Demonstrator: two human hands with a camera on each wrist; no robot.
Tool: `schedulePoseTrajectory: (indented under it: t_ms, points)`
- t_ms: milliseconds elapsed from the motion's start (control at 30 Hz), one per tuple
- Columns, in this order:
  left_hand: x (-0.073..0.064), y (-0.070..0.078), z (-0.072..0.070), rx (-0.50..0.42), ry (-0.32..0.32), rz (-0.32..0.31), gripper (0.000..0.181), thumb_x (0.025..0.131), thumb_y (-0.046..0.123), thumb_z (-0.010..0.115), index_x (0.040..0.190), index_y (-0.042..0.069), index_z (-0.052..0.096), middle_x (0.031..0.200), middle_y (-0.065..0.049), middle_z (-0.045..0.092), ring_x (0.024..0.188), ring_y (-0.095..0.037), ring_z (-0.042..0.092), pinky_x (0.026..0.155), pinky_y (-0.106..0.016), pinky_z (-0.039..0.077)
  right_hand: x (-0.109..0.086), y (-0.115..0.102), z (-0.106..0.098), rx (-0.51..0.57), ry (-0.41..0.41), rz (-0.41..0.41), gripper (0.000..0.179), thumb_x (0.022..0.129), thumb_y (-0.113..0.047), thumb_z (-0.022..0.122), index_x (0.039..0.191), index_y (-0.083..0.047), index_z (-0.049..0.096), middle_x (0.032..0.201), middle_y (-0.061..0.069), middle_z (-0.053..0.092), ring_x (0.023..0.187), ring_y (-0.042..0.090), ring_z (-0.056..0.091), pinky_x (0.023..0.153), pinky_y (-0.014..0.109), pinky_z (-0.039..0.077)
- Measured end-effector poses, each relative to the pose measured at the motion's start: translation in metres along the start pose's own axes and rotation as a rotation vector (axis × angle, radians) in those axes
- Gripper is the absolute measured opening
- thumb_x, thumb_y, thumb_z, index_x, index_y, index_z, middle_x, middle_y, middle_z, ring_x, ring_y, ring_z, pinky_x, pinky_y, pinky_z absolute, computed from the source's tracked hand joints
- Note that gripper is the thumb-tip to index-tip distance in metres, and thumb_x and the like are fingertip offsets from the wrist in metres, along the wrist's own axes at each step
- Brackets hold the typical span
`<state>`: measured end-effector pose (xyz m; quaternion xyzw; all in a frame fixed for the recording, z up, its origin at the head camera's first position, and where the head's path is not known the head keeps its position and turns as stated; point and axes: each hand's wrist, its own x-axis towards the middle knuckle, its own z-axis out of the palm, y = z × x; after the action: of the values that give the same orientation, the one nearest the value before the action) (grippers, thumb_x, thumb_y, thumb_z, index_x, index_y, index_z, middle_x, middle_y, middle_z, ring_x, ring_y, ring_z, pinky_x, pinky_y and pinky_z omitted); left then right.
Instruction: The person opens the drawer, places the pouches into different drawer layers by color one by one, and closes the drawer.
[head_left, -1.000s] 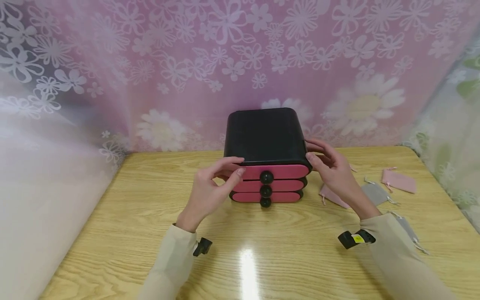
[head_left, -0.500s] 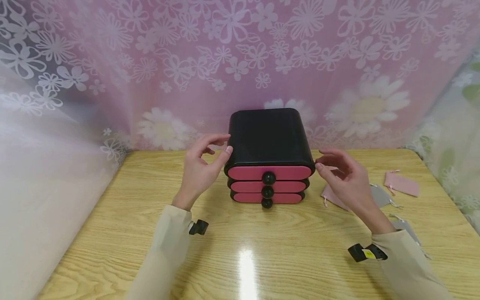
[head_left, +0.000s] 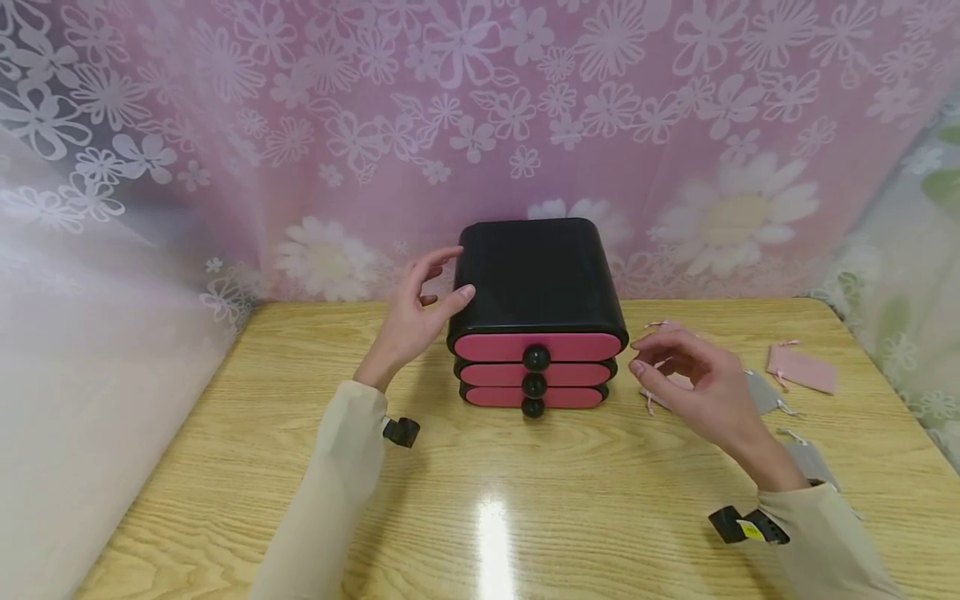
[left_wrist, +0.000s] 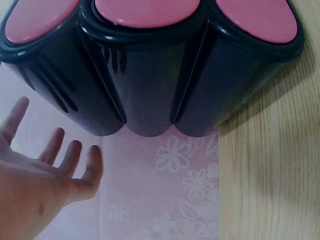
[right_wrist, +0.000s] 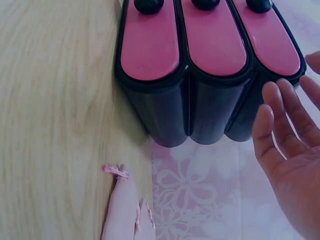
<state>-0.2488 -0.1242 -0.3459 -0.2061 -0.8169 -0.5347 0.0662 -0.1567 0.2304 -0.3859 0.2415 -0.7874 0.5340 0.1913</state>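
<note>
A black box of three stacked drawers [head_left: 540, 275] with pink fronts and round black knobs stands at the table's back, every drawer closed. My left hand [head_left: 412, 321] is at the box's upper left side, fingers loosely bent. In the left wrist view the left hand's fingers [left_wrist: 72, 155] are spread and hold nothing; a gap shows between them and the box's side. To the right of the box, my right hand [head_left: 705, 383] hovers with relaxed fingers and an empty palm. The right wrist view shows the right hand's fingers [right_wrist: 290, 110] near the box's side, gripping nothing.
On the right of the wooden table [head_left: 420, 508] lie several small drawstring pouches, among them a pink pouch [head_left: 802, 369] and a grey pouch [head_left: 765, 392]. Some are partly behind my right hand. A flowered curtain [head_left: 420, 167] hangs close behind the box.
My left hand has moved from the top drawer's front left corner back along the box's left side. The right hand has come off the box's right side, toward me and rightward.
</note>
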Motion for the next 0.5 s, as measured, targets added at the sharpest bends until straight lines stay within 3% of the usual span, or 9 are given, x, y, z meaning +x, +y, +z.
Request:
schedulePoseTrajectory:
  t_ms: [133,333,500]
  points:
    - [0.005,-0.005,-0.001,-0.022,-0.08,-0.032,0.059,0.099,0.042,0.062,0.153,0.04,0.04,0.163,0.0,0.03,0.148,-0.026,0.033,0.115,-0.059,0.035,-0.005,-0.002,0.005,-0.025,-0.066,0.053,0.031,0.085,0.011,0.073,0.111,-0.005,0.072,0.101,-0.007,0.071,0.083,0.006,0.068,0.069,0.016,0.055]
    - [0.013,-0.012,0.001,-0.03,-0.14,-0.053,0.06,0.1,0.041,0.059,0.156,0.042,0.035,0.168,0.001,0.021,0.152,-0.03,0.029,0.122,-0.062,0.024,-0.008,-0.002,0.016,-0.011,-0.137,0.126,0.03,0.089,0.004,0.073,0.117,-0.008,0.073,0.1,-0.01,0.075,0.087,0.005,0.069,0.068,0.021,0.055]
    - [0.017,-0.018,0.004,-0.066,-0.176,-0.093,0.061,0.1,0.042,0.058,0.156,0.046,0.032,0.167,0.0,0.025,0.152,-0.03,0.031,0.121,-0.059,0.029,-0.01,0.001,0.029,0.021,-0.19,0.145,0.03,0.091,-0.001,0.074,0.12,-0.009,0.072,0.1,-0.006,0.076,0.089,0.005,0.07,0.066,0.023,0.056]
